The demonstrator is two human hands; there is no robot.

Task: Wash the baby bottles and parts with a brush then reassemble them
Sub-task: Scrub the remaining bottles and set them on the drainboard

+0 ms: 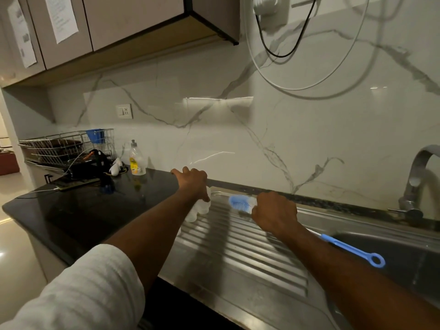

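Note:
Clear baby bottles [198, 210] stand together on the left end of the ribbed steel drainboard [238, 253]. My left hand [191, 182] reaches out above and just beyond them, fingers stretched toward the black counter, holding nothing that I can see. My right hand [273, 214] grips the bottle brush [240, 203] just behind its blue-and-white bristle head. The brush's blue handle with a ring end [352, 250] trails back past my wrist over the sink edge. The bristles hover right of the bottles, apart from them.
A dish soap bottle [137, 160] stands on the black counter [83, 206] by the wall. A wire dish rack [62, 148], cables and small white items lie further left. The sink basin [392, 248] and tap [419, 172] are on the right.

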